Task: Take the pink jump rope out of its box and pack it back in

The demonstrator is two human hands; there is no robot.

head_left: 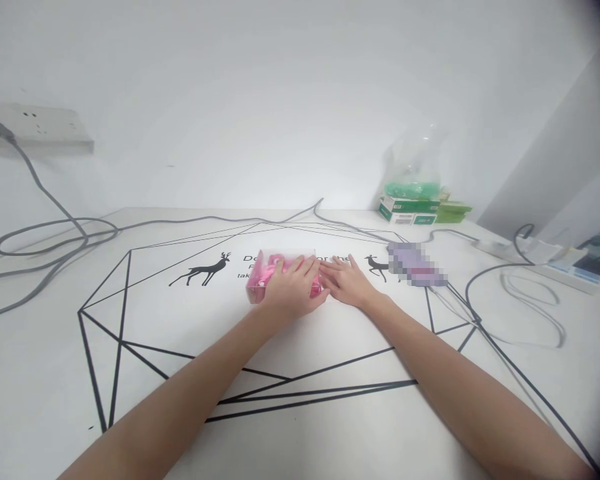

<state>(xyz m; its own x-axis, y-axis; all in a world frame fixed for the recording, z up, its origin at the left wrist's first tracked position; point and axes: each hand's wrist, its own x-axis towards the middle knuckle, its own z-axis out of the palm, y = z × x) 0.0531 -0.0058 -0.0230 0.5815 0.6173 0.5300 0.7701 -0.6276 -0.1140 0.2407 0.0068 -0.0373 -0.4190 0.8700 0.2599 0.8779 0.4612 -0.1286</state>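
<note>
A small clear plastic box [253, 291] with pink contents [267, 272] sits on the white table, in the middle of the view. What the pink pieces are I cannot make out. My left hand [293, 287] lies over the box's right part, palm down and fingers stretched out, covering much of the contents. Just to the right, my right hand [349, 283] rests flat with its fingers extended, their tips close to the box's right side. Whether those fingertips touch the box is hard to see.
A purple phone-like object, pixelated [415, 263], lies at the right with a cable. Green and white boxes [410, 210] under a plastic bag [415, 163] stand by the wall. Grey cables [180, 221] cross the back and left; a power strip [565, 273] lies far right.
</note>
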